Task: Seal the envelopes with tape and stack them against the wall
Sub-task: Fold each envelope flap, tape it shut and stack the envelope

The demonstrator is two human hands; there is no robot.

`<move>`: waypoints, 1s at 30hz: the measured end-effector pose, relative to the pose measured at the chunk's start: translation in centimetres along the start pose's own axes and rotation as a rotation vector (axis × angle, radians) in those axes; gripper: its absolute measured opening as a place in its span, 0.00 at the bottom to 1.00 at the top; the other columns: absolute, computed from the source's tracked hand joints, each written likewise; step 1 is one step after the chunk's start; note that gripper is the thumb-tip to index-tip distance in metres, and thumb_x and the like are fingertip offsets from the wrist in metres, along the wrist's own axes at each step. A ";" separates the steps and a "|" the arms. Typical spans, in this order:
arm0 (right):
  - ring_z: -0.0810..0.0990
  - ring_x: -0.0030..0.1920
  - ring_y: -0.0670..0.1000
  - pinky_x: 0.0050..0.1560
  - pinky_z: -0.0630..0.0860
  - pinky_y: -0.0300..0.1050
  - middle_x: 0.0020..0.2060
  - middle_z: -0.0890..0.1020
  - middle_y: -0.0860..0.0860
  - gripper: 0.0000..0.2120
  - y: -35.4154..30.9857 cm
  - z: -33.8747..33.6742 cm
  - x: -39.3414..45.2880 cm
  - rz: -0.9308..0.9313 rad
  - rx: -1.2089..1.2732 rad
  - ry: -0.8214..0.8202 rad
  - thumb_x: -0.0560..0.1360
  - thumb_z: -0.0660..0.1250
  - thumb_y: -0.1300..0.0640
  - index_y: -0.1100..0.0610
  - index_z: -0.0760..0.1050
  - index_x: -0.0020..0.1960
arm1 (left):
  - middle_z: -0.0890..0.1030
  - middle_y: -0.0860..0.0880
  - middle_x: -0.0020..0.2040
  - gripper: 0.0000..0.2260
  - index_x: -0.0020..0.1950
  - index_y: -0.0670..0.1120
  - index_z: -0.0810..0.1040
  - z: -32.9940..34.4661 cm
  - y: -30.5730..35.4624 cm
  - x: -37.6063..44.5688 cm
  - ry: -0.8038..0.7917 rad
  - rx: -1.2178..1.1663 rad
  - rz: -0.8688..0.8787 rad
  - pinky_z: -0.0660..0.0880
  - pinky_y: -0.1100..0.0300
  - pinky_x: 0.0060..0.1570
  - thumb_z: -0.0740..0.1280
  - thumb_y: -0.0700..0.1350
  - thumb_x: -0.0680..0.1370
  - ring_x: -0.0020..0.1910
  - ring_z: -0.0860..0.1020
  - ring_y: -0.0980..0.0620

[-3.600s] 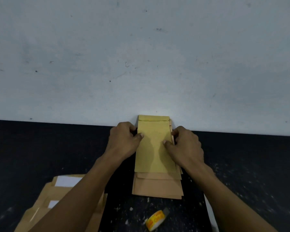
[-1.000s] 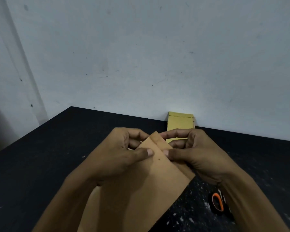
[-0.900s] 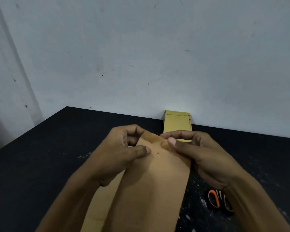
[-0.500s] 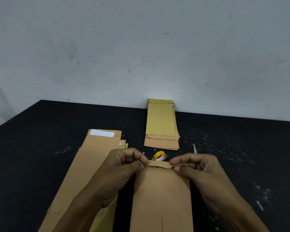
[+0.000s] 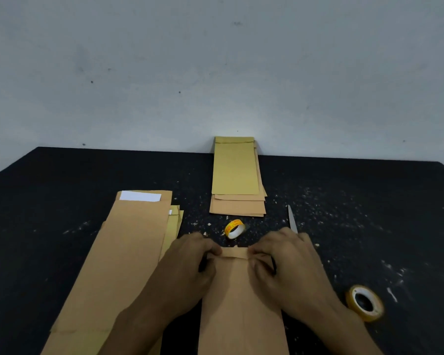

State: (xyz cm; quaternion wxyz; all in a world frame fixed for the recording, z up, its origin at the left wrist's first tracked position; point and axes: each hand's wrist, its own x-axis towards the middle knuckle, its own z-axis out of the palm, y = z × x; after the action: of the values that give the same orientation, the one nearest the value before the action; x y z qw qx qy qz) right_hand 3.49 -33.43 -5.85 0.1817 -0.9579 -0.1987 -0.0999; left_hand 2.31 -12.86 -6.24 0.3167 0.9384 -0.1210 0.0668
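Both hands pinch the envelope [image 5: 241,303] flap. Just beyond the grip lies a small tape roll [image 5: 234,228], and a blade [image 5: 292,221] pokes out past the right hand [image 5: 290,270]. A pile of envelopes [image 5: 128,252] crowds the left hand [image 5: 187,270]. Right of the grip, bare table [image 5: 369,213] runs to a second tape roll [image 5: 365,302]. Further on, the stack [image 5: 236,175] blocks the wall [image 5: 215,73].

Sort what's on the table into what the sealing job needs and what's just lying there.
Job:
- envelope with its flap folded, held by left hand and right hand
- unsealed envelope pile
- sealed stack against the wall
- small tape roll
- large tape roll
- blade tip, likely scissors

Lying about:
- white specks on the black table
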 end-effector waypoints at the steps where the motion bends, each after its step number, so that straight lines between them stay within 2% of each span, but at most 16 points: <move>1: 0.74 0.46 0.43 0.46 0.68 0.43 0.44 0.81 0.39 0.10 0.1 0.2 -0.1 -0.004 -0.018 0.030 0.73 0.65 0.50 0.45 0.84 0.49 | 0.73 0.60 0.48 0.10 0.57 0.52 0.81 0.2 -0.2 0.0 0.000 0.037 0.018 0.68 0.70 0.47 0.67 0.42 0.79 0.49 0.71 0.60; 5: 0.74 0.46 0.46 0.43 0.70 0.43 0.44 0.79 0.42 0.15 0.7 0.9 -0.6 -0.027 -0.069 0.097 0.74 0.59 0.48 0.47 0.85 0.44 | 0.69 0.57 0.49 0.10 0.58 0.52 0.83 0.5 -0.2 0.2 0.012 0.104 0.040 0.72 0.64 0.45 0.68 0.45 0.79 0.50 0.69 0.59; 7: 0.74 0.45 0.46 0.42 0.70 0.43 0.43 0.78 0.42 0.16 0.8 1.2 -0.7 -0.045 -0.065 0.122 0.74 0.57 0.48 0.48 0.84 0.44 | 0.69 0.57 0.50 0.10 0.58 0.52 0.83 0.5 -0.1 0.3 0.002 0.122 0.041 0.73 0.64 0.46 0.68 0.45 0.78 0.50 0.69 0.59; 11: 0.74 0.43 0.46 0.43 0.68 0.43 0.41 0.78 0.43 0.17 0.9 1.6 -0.7 -0.057 -0.058 0.153 0.75 0.57 0.48 0.49 0.84 0.45 | 0.72 0.57 0.48 0.06 0.52 0.53 0.84 0.1 0.3 1.0 -0.007 0.141 -0.017 0.72 0.63 0.45 0.68 0.47 0.78 0.48 0.72 0.58; 14: 0.74 0.42 0.47 0.44 0.68 0.44 0.41 0.78 0.44 0.16 1.0 1.8 -0.8 -0.050 -0.044 0.152 0.75 0.57 0.48 0.49 0.84 0.45 | 0.76 0.54 0.44 0.03 0.46 0.51 0.83 -0.4 1.6 2.4 0.133 0.061 -0.052 0.71 0.65 0.41 0.69 0.47 0.78 0.43 0.75 0.58; 16: 0.74 0.43 0.47 0.44 0.68 0.44 0.42 0.78 0.44 0.15 1.0 1.9 -0.8 -0.046 -0.031 0.140 0.75 0.58 0.49 0.49 0.84 0.47 | 0.81 0.51 0.39 0.08 0.43 0.45 0.82 -0.7 2.6 3.9 0.192 -0.078 -0.125 0.70 0.67 0.37 0.69 0.47 0.79 0.39 0.78 0.58; 18: 0.74 0.43 0.47 0.45 0.67 0.44 0.42 0.78 0.45 0.13 1.0 1.9 -0.8 -0.041 -0.023 0.137 0.75 0.61 0.50 0.49 0.84 0.47 | 0.81 0.45 0.35 0.16 0.40 0.39 0.80 -0.6 3.1 5.9 0.108 -0.141 -0.251 0.71 0.60 0.37 0.68 0.51 0.80 0.36 0.79 0.50; 20: 0.74 0.43 0.47 0.45 0.67 0.44 0.42 0.77 0.45 0.12 0.9 1.9 -0.8 -0.037 -0.019 0.131 0.75 0.62 0.51 0.49 0.84 0.47 | 0.75 0.43 0.33 0.22 0.36 0.39 0.76 -0.3 3.4 7.7 -0.068 -0.175 -0.387 0.69 0.57 0.37 0.68 0.56 0.79 0.34 0.74 0.45; 22: 0.74 0.43 0.47 0.44 0.67 0.44 0.42 0.77 0.45 0.12 0.9 2.0 -0.9 -0.030 -0.009 0.123 0.75 0.62 0.51 0.49 0.84 0.48 | 0.71 0.45 0.32 0.21 0.34 0.43 0.72 -0.1 4.0 8.8 -0.221 -0.180 -0.489 0.66 0.60 0.36 0.69 0.57 0.78 0.34 0.71 0.48; 26: 0.73 0.44 0.47 0.44 0.66 0.44 0.42 0.77 0.44 0.11 0.9 2.0 -0.8 -0.016 0.001 0.121 0.74 0.62 0.51 0.49 0.84 0.47 | 0.77 0.47 0.38 0.13 0.41 0.43 0.76 0.2 5.8 10.3 -0.387 -0.126 -0.560 0.67 0.59 0.34 0.70 0.52 0.78 0.38 0.73 0.53; 30: 0.72 0.44 0.47 0.44 0.66 0.45 0.43 0.77 0.45 0.10 0.9 2.0 -0.8 -0.009 -0.004 0.108 0.75 0.63 0.51 0.49 0.83 0.47 | 0.73 0.49 0.33 0.18 0.33 0.46 0.72 0.2 6.8 11.6 -0.501 -0.081 -0.672 0.70 0.59 0.36 0.67 0.52 0.81 0.34 0.71 0.52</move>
State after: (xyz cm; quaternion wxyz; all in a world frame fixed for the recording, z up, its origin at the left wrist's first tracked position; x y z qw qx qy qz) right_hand 3.33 -33.69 -8.12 0.1897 -0.9505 -0.1927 -0.1529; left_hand 11.59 -20.36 -0.10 0.3182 0.8997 0.1163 -0.2751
